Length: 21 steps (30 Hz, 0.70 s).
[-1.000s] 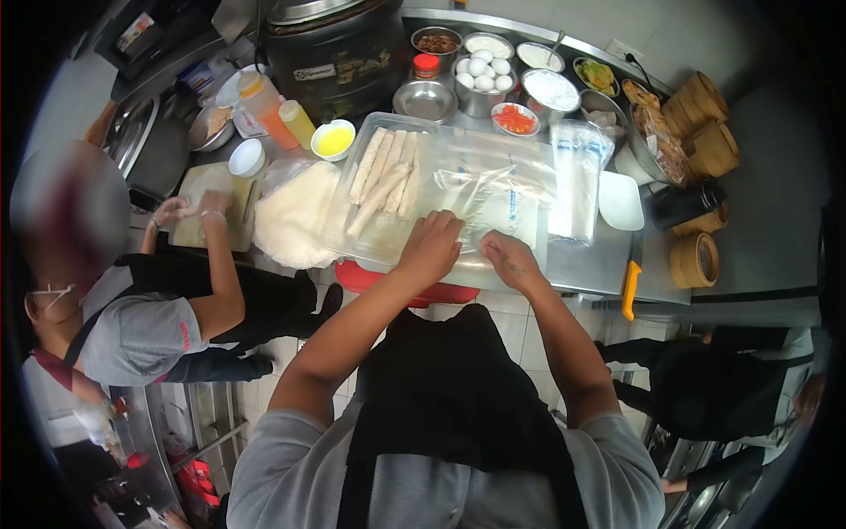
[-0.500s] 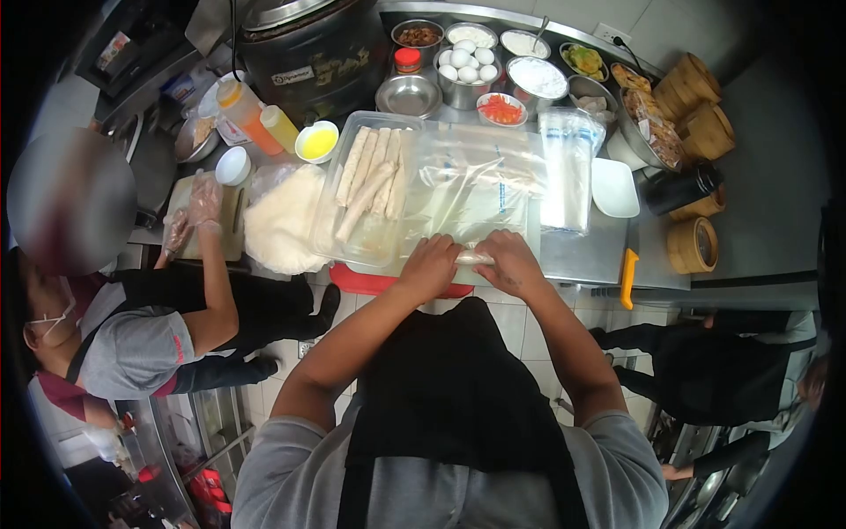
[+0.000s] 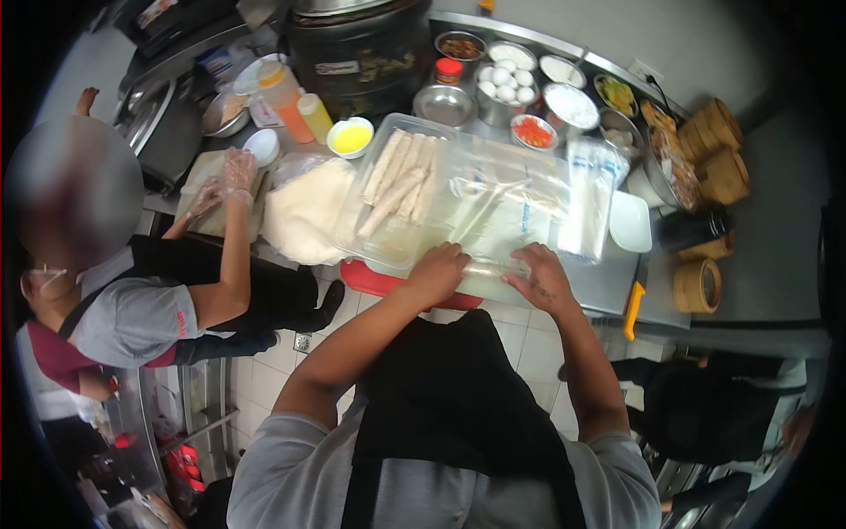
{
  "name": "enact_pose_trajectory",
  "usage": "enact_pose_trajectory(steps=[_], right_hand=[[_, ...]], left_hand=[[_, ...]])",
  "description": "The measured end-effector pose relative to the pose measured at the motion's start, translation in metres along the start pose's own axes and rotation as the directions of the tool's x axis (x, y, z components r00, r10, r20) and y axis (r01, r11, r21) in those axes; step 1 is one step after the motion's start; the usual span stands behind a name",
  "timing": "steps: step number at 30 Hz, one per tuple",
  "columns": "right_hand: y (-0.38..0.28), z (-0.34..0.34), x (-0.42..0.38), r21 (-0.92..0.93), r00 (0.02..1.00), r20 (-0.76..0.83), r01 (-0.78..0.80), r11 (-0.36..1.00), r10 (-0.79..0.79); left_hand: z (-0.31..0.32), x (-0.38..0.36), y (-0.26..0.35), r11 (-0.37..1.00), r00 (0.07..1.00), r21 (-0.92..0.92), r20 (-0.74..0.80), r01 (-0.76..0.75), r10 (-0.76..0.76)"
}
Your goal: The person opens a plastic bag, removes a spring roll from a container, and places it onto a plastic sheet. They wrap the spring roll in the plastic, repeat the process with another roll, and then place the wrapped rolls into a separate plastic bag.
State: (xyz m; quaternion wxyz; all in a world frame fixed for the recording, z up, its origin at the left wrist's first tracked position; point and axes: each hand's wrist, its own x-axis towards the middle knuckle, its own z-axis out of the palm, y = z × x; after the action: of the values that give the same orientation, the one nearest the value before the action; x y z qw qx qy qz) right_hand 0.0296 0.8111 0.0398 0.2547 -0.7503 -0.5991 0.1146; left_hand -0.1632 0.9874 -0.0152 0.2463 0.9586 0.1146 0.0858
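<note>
At the front edge of the counter lies a slim roll in clear plastic film (image 3: 490, 267), between my two hands. My left hand (image 3: 439, 270) is closed over the roll's left end, fingers bent. My right hand (image 3: 541, 279) holds the right end, with thumb and fingers on either side of it. Beyond my hands, a clear plastic sheet (image 3: 493, 198) lies flat with blue print on it. Left of the sheet, a clear plastic tray (image 3: 381, 251) contains several pale rolls (image 3: 401, 181).
A co-worker's gloved hands (image 3: 234, 172) are over a cutting board (image 3: 196, 187) at left, beside pale sheets (image 3: 308, 210). Egg bowl (image 3: 504, 84), squeeze bottles (image 3: 286, 104) and a large dark pot (image 3: 366, 66) stand behind. A yellow-handled knife (image 3: 633, 310) overhangs the right edge.
My hands have moved apart along the roll, the right one going right, so more of the roll shows between them. The whole view has shifted, with the counter appearing further right.
</note>
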Motion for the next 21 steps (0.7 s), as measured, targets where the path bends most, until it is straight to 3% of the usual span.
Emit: enact_pose_trajectory(steps=[2,4,6,8,12,14,17,21], right_hand=[[-0.025,0.001,0.029,0.061,0.998,-0.063,0.032,0.998,-0.028],[-0.05,0.008,0.076,0.075,0.98,-0.059,0.193,0.978,-0.189],[-0.073,0.022,0.125,0.027,0.934,-0.032,0.357,0.934,-0.356],[-0.086,0.049,0.17,-0.022,0.909,0.081,0.413,0.911,-0.41],[-0.082,0.1,0.228,-0.195,0.86,0.198,0.504,0.841,-0.47],[-0.087,0.109,0.242,-0.232,0.794,0.457,0.542,0.808,-0.401],[-0.079,0.11,0.243,-0.231,0.721,0.444,0.666,0.709,-0.533],[-0.097,0.091,0.241,-0.23,0.713,0.525,0.645,0.728,-0.466]], left_hand=[[0.0,-0.001,-0.001,0.999,0.999,-0.023,-0.008,-0.037,0.036],[0.005,-0.003,-0.003,1.0,0.999,-0.006,-0.044,-0.023,0.023],[0.012,-0.002,-0.006,0.999,0.998,-0.051,-0.052,0.02,-0.022],[0.012,0.0,-0.008,0.999,0.999,-0.028,-0.034,0.017,-0.018],[0.016,0.003,-0.008,0.999,0.999,0.012,-0.019,0.035,-0.034],[0.015,0.002,-0.007,0.998,0.999,0.04,-0.023,0.049,-0.048],[0.011,-0.001,-0.004,0.994,0.999,0.101,-0.03,0.044,-0.041],[0.012,-0.001,-0.005,0.993,1.0,0.118,-0.008,0.028,-0.028]])
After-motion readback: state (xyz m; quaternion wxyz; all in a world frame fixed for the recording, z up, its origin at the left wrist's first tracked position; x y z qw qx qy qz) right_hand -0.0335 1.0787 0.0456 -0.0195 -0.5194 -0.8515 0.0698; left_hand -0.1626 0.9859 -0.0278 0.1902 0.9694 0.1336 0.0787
